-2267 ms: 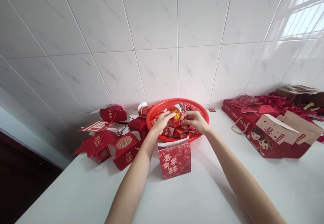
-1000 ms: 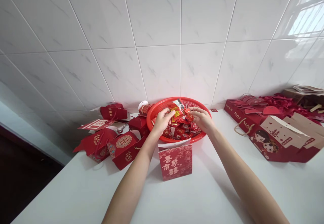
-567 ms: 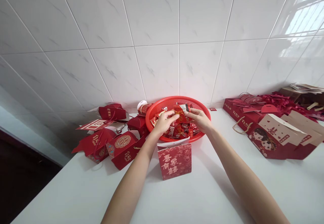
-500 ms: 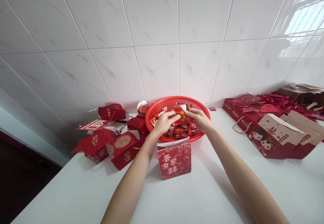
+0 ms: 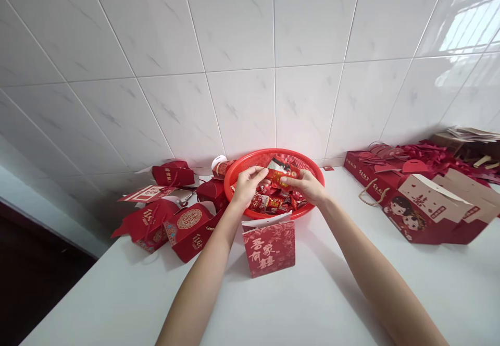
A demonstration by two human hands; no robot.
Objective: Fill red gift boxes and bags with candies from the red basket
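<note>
Both hands pinch one red candy packet [image 5: 282, 171] with a dark and white corner, held over a red plastic basket [image 5: 315, 172]. My left hand [image 5: 247, 183] grips its left end, and my right hand [image 5: 308, 185] holds its right side. Beneath them, the basket contains several red wrapped sweets [image 5: 273, 202]. Close in front of the basket, a red box with pale lettering [image 5: 270, 249] stands upright, its top flaps raised.
Several red gift boxes [image 5: 191, 231] cluster left of the basket. On the right are red and beige bags [image 5: 424, 208], a long red box [image 5: 363, 176] and crumpled red ribbon [image 5: 425, 156]. A tiled wall rises behind the white table [image 5: 332, 294].
The packet has turned between my hands, its dark and white corner now at the left. My left hand has shifted slightly left and my right hand's grip has changed.
</note>
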